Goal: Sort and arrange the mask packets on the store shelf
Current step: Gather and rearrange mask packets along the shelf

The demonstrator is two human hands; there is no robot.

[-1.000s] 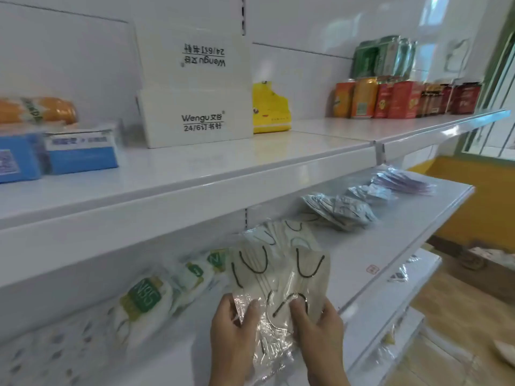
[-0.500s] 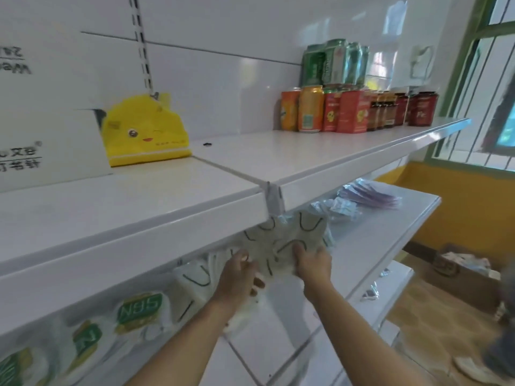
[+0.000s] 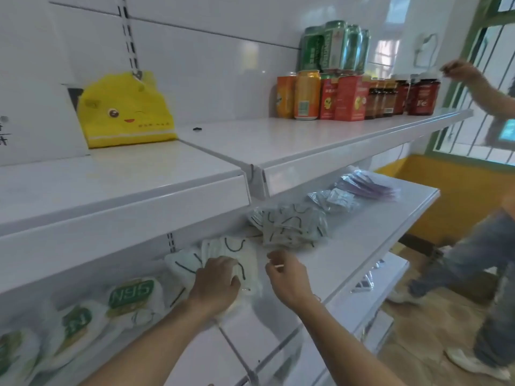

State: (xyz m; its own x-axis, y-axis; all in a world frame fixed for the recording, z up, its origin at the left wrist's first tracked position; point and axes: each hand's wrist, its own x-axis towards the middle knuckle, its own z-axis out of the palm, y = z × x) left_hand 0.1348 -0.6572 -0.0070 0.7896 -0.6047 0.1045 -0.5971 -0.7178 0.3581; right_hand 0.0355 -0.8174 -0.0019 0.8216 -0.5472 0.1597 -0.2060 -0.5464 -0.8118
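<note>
Pressing mask packets (image 3: 237,256) — left hand (image 3: 216,285), packets half-hidden under shelf (image 3: 362,243)

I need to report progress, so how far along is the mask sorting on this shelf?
Looks done: green-labelled N95 packets lined up at left. In hand: left hand presses the clear packets of white black-looped masks; right hand hovers. Left: the loose heap of black-looped packets looks unsorted.

Counts, placed relative to the yellow cartoon pouch (image 3: 126,112): 1 pouch. Right of it on the same shelf: 2 orange cans (image 3: 306,94), 1 green can pack (image 3: 334,45) stacked on top, red boxes (image 3: 349,98), dark jars (image 3: 423,97), counts unclear. Below it: 4 N95 packets (image 3: 132,295) visible, 5 loose mask packet piles.
</note>
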